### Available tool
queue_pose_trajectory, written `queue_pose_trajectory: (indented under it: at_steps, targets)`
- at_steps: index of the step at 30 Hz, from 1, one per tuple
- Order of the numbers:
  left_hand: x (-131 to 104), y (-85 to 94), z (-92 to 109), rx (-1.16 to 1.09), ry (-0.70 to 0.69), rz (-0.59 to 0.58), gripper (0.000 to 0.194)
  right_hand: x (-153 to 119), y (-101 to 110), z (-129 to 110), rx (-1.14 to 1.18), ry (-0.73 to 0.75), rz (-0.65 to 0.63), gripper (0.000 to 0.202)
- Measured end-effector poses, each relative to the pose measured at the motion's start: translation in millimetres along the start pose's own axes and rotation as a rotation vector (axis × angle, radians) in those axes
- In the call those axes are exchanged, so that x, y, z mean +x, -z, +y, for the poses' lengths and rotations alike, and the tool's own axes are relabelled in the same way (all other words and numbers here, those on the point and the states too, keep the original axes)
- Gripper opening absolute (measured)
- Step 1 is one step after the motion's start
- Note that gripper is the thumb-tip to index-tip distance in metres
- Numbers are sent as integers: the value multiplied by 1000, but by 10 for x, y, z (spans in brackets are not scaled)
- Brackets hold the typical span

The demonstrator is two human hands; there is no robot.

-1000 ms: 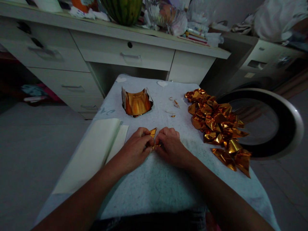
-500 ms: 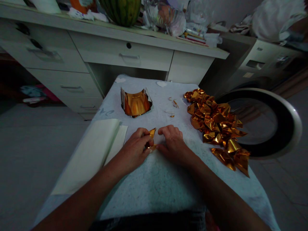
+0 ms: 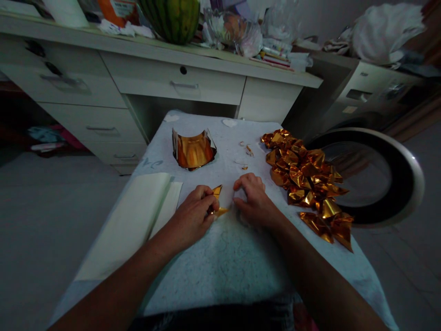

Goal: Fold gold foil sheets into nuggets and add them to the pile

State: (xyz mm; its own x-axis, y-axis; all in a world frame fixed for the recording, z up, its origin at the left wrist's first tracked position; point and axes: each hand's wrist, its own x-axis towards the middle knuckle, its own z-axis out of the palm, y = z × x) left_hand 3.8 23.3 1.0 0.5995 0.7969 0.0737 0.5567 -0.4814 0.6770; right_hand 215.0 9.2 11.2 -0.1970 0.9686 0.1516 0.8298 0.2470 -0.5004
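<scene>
Running off the lower frame edge, both forearms (image 3: 138, 262) partly hide the cloth-covered table (image 3: 220, 276). Right hand (image 3: 254, 200): thumb and index finger parted, beside left hand (image 3: 197, 210). Left hand: pinching gold foil piece (image 3: 217, 191) (middle concealed by fingers) near table centre; exposed ends glossy, pointed.
</scene>
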Motion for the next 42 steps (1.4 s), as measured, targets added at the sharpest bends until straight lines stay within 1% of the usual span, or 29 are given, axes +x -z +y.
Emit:
queue_pose_trajectory:
  at_steps: [1,3,5,9,14,16,19,22,24,27,30,32,34,35,36,39,40,42]
  targets:
    - [-5,-4,-3,3,-8,2,12,18,-16,-19,17,31,27,26]
    - [-15,-13,-8,10,-32,9,13,65,-67,-67,27,74,51,29]
    - [-24,-18,-6,16,-64,18,13,119,-130,-105,3,83,22,31]
    - [-31,1,21,35,-106,17,14,197,-217,-119,-68,41,-33,31]
    - [-29,39,34,58,-135,-12,21,211,-190,-138,-89,-38,-55,27]
    - [-35,41,14,75,-135,12,20,205,-167,-156,-70,-68,-60,25]
    - [-45,38,-23,99,-100,88,20,193,-145,-161,-18,-79,-35,16]
    - [-45,43,-31,72,-61,119,30,179,-131,-127,55,-52,11,13]
    - [-37,56,-12,27,-33,96,32,169,-124,-92,124,-44,39,12]
    - [-24,85,30,-76,27,41,25,152,-118,-46,273,-76,77,10]
    - [-15,99,53,-252,59,10,19,135,-115,-32,464,-125,94,8]
    - [-11,94,47,-396,72,59,22,131,-103,-42,573,-149,93,7]
    - [-7,81,25,-515,91,152,31,132,-79,-55,656,-166,93,6]
    - [-3,75,12,-552,101,195,33,134,-64,-59,689,-169,93,5]
    - [1,71,-1,-571,109,226,30,135,-47,-60,719,-168,90,5]
    - [14,77,-23,-582,124,240,12,120,10,-50,809,-170,39,10]
    - [18,86,-22,-581,127,235,8,108,30,-46,841,-175,8,15]
    - [22,106,-13,-578,127,222,10,78,71,-47,909,-185,-63,25]
